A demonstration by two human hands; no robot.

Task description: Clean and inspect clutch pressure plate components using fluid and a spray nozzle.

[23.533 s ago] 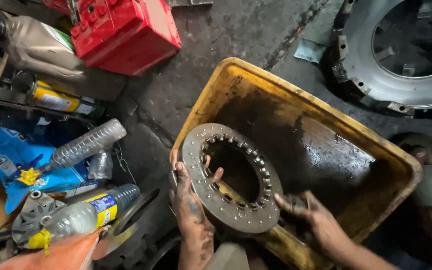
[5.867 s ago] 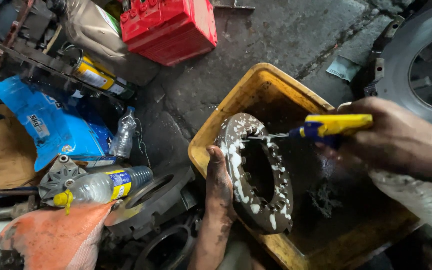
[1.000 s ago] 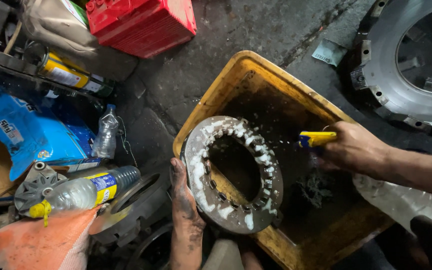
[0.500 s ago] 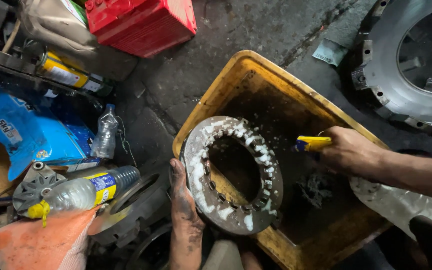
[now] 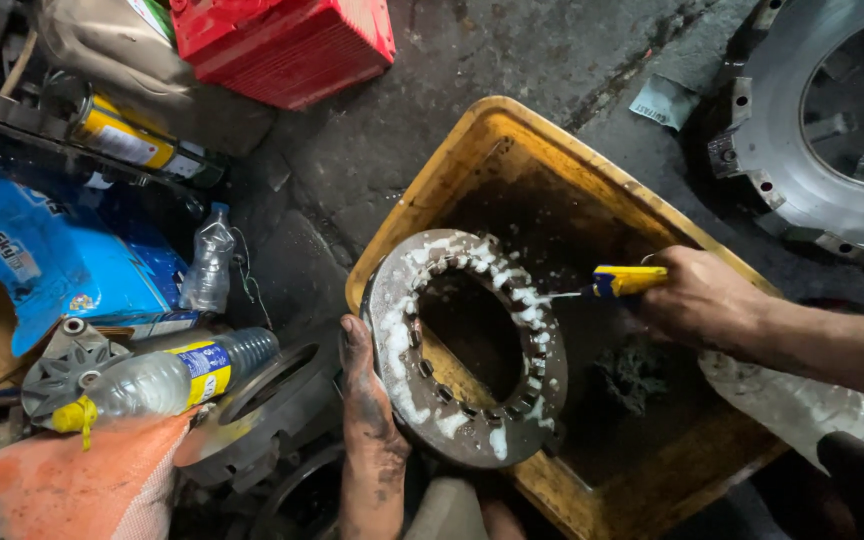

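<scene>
Foam now coats most of the metal ring (image 5: pixel 464 350), propped at frame centre in the yellow tub (image 5: pixel 512 135); bottom arc remains. Right hand (image 5: pixel 697 300) grasps the brush (image 5: pixel 624 281); left hand (image 5: pixel 372 420) grips the rim.

Single head-worn camera, looking almost straight down at a grimy workshop floor from above the person's lap. Close range: the yellow tub (image 5: pixel 422 195) and foam-covered metal ring (image 5: pixel 402 330) fill the centre, both hands enter from the bottom and right edges. Left edge catches bottles and a blue bag (image 5: pixel 42 260), top right a large round metal housing (image 5: pixel 802 190). No second view here.
</scene>
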